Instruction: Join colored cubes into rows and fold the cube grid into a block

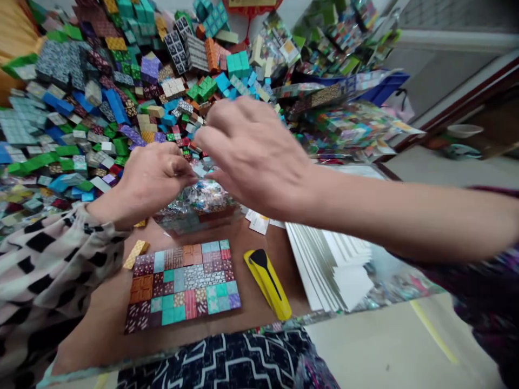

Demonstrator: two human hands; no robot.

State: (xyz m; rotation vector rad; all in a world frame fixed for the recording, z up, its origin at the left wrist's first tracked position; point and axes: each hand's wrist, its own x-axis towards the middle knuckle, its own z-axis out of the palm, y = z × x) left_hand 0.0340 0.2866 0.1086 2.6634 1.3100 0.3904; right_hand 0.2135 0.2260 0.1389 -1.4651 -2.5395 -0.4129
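At the near edge of the tabletop (pixel 109 308) a flat panel of patterned blocks (pixel 182 283) lies assembled, with a yellow knife (pixel 267 283) just beside it and white cards (pixel 328 265) at the right edge. Mid-table, a clear bag (pixel 203 202) already holds blocks — the left hand (pixel 152 175) pinches its top, while the right hand (pixel 255 156) curls over it and I cannot tell its grip. Beyond lies a heap of loose blocks (pixel 101 92) — most, I judge, not yet bagged.

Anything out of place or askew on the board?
One yellow block lies tilted off the mosaic's top-left corner, outside its grid. The white cards beside the knife have slid into a fan.
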